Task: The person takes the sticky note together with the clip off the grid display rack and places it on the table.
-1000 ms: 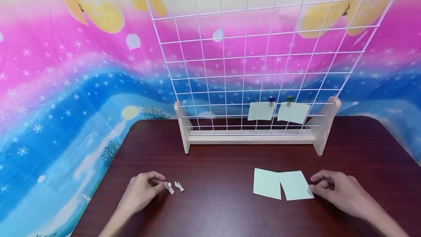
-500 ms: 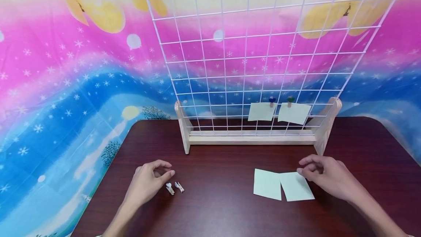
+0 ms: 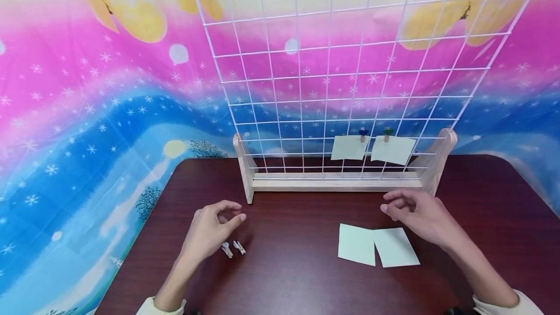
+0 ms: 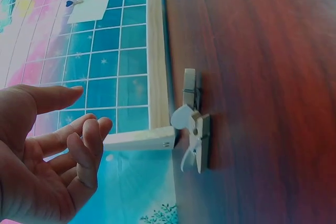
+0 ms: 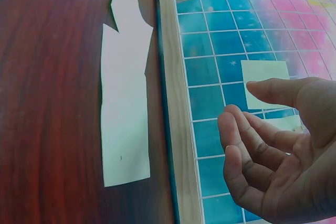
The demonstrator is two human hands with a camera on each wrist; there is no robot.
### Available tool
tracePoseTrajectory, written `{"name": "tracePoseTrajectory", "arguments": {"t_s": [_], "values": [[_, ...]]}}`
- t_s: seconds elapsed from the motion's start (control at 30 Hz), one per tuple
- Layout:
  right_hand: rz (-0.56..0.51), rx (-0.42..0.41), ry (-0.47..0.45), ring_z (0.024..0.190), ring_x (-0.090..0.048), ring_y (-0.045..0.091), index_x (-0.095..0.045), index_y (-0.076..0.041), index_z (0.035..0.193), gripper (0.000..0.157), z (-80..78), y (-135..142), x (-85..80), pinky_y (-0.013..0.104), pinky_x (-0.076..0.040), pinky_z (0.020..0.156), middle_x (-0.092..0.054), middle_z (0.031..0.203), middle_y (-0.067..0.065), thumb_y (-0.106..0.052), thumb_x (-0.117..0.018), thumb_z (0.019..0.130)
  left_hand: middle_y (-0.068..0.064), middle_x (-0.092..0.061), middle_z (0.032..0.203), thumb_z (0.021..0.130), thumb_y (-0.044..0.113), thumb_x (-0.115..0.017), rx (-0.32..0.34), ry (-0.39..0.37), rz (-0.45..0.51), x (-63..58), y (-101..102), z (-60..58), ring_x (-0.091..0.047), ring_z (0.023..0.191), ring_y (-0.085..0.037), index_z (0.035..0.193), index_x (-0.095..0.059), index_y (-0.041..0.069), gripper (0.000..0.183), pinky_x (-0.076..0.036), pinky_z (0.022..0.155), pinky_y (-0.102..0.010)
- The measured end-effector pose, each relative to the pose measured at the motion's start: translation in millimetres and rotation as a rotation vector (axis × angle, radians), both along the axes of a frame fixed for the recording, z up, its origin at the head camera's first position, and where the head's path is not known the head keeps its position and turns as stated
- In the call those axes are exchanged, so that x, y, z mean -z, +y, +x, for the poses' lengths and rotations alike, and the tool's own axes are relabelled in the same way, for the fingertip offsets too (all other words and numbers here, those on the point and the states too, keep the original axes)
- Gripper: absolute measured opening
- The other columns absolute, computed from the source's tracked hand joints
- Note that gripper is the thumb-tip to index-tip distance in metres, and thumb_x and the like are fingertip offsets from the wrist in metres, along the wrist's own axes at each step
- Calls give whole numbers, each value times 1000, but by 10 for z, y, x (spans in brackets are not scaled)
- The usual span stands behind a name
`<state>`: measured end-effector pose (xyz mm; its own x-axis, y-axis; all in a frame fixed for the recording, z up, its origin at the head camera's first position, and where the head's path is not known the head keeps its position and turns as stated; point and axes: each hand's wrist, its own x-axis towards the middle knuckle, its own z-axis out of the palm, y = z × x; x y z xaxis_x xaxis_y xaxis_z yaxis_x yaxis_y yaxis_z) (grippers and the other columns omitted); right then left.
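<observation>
My left hand [image 3: 209,233] hovers above the table, its fingers loosely bent and holding nothing. Just below it lie two small wooden clothespins with white hearts; the left wrist view shows one clothespin [image 4: 197,140] in front of the other clothespin [image 4: 189,90]. My right hand [image 3: 422,218] is raised behind two pale green paper squares, fingers relaxed, with nothing between thumb and fingertips. The left paper [image 3: 356,245] and the right paper [image 3: 396,248] lie flat side by side, nearly touching at their upper corners.
A white wire grid [image 3: 312,79] stands in a wooden base [image 3: 337,185] at the back of the dark table [image 3: 288,276]. Two paper notes hang low on it: one note [image 3: 348,148] by a blue clip [image 3: 363,132], another note [image 3: 393,150] by a green clip [image 3: 388,132].
My left hand has lifted from the clothespins and moved up and to the right. My right hand has left the right paper's edge and moved up and leftward. Papers and clothespins stay put.
</observation>
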<state>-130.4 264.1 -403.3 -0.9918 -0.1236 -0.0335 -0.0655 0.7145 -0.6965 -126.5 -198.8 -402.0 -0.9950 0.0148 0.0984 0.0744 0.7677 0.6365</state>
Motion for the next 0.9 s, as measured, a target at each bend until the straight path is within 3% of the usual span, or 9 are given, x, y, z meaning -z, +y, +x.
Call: {"name": "tracePoseTrajectory", "arguments": {"t_s": [0.53,0.7,0.9], "values": [[-86,10,23,96,-78,19,-66,-2,138,44,-181,-51,-69,24,-58,78,-80,112,13,-29,-73,104,3,-79,88,91,25,-87,45,38,5,-115,285,-179,-62,67,-7,113,-82,17,24,-48,60,-26],[-104,21,34,102,-78,29,-64,-1,141,48,-241,-103,-94,22,-57,80,-79,116,17,-32,-71,105,1,-80,95,91,25,-88,62,72,15,-153,392,-242,-61,68,-7,115,-82,18,26,-48,64,-27],[-108,58,75,101,-76,24,-66,-1,138,45,-299,-159,-116,20,-56,78,-77,117,18,-33,-71,105,-1,-82,108,90,25,-88,93,96,59,-205,516,-295,-65,66,-7,120,-81,18,32,-50,65,-27]]}}
